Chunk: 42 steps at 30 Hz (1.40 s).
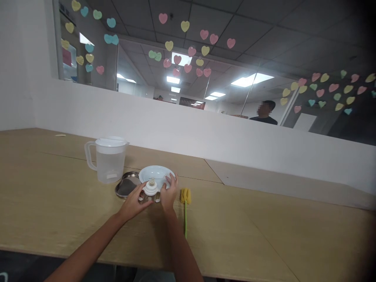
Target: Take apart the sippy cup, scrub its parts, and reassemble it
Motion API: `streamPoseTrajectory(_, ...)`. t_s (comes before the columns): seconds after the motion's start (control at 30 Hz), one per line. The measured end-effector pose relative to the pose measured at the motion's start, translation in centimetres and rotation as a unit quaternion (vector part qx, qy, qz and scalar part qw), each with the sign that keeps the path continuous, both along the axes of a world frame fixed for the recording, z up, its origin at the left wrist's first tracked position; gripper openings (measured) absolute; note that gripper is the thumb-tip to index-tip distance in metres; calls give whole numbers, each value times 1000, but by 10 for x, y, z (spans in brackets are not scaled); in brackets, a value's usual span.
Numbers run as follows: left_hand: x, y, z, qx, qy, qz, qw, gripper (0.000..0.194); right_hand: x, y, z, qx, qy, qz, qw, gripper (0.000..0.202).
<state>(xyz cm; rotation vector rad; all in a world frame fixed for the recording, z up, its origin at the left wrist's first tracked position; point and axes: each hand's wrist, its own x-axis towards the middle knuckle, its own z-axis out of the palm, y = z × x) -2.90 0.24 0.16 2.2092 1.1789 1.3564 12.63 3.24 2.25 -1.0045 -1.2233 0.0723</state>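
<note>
A clear baby bottle (149,198) with a white collar, a pale nipple and side handles stands upright low over the table. My left hand (135,203) is closed around its left side, thumb across the front. On the other side, my right hand (169,192) is beside the bottle's right handle, its curved fingers apart over the rim of a white bowl (155,169). Nothing I can make out is between those fingers. A thin, faint line shows inside the bowl, partly hidden behind the nipple.
A translucent lidded jug (111,160) holding clear liquid stands left, beside a shiny metal tray (127,185). A yellow sponge brush (185,196) with a green handle lies right of my hands. Behind the wooden table (235,227) rises a white wall with windows; a person (264,113) is beyond the glass.
</note>
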Motion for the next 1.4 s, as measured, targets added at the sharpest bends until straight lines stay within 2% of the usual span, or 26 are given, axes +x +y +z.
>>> streamPoseTrajectory(0.2, -1, 2, -3, 3, -1, 2, 1000, 63, -1, 2, -6, -8, -12, 49, 999, 52)
streamPoseTrajectory(0.3, -1, 4, -4, 6, 7, 7, 1000, 64, 0, 0, -3, -15, -24, 40, 999, 60)
streamPoseTrajectory(0.5, -1, 2, -3, 16, -4, 5, 1000, 63, 1, -4, -1, -11, -92, -3, 996, 57)
streamPoseTrajectory(0.67, -1, 1, -2, 11, -4, 0, 1000, 63, 2, -5, -1, -12, -102, 2, 995, 60)
streamPoseTrajectory(0.97, 0, -1, 1, -9, -5, -10, 1000, 63, 2, -3, -3, -5, -104, 20, 994, 39)
streamPoseTrajectory(1.2, 0, -3, 4, -2, -9, -4, 1000, 62, 2, -8, 2, 6, -111, 5, 994, 34)
streamPoseTrajectory(1.4, 2, -3, 4, 2, -19, 9, 1000, 61, -7, -21, 8, -5, -177, 106, 979, 30)
